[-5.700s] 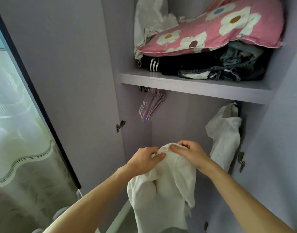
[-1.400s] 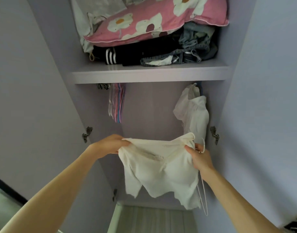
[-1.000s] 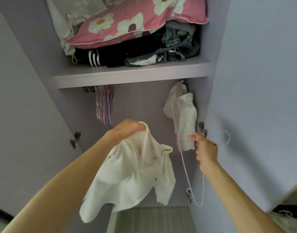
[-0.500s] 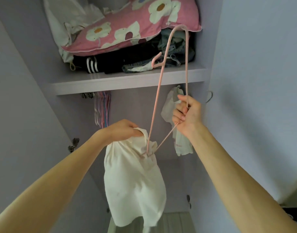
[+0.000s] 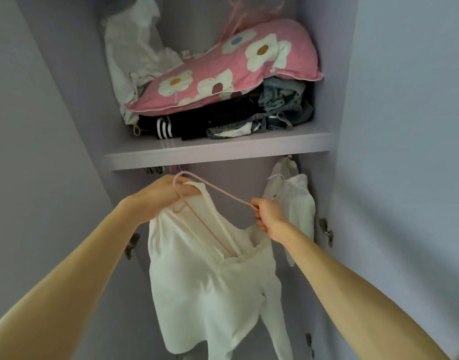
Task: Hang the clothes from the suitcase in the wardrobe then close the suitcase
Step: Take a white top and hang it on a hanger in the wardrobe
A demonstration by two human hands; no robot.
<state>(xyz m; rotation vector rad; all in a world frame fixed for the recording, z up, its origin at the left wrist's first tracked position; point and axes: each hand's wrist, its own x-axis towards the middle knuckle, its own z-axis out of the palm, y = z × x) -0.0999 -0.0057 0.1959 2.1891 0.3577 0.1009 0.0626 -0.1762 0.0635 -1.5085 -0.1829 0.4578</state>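
Lilac wardrobe (image 5: 67,105) panels fill the view, with both doors swung open and a metal hinge (image 5: 131,246) showing low on the left side and another hinge (image 5: 326,231) on the right. A shelf (image 5: 218,149) crosses the upper part. On it lies a pink pillow with white flowers (image 5: 231,71), resting on a black garment with white stripes (image 5: 171,127) and a crumpled pile of denim (image 5: 283,110). A white cloth (image 5: 134,53) is bunched against the left wall behind the pillow. Just under the shelf at the left, a bunch of spare hangers (image 5: 155,169) peeks out. A white garment (image 5: 293,203) hangs at the right end of the lower space.

Both bare arms reach up in front of the lower space. The white top (image 5: 210,276) hangs between the hands, below the shelf and in front of the back panel, its hem drooping toward the bottom of the view. A pink hanger (image 5: 220,194) is partly inside its neck opening: one thin arm runs down into the fabric, and another stretches across above the top from hand to hand. The left hand (image 5: 158,198) is curled round one shoulder edge of the top, with the rounded end of the hanger looped over its fingers. The right hand (image 5: 267,216) is closed in a pinch on the other end of the hanger, just in front of the hanging white garment.
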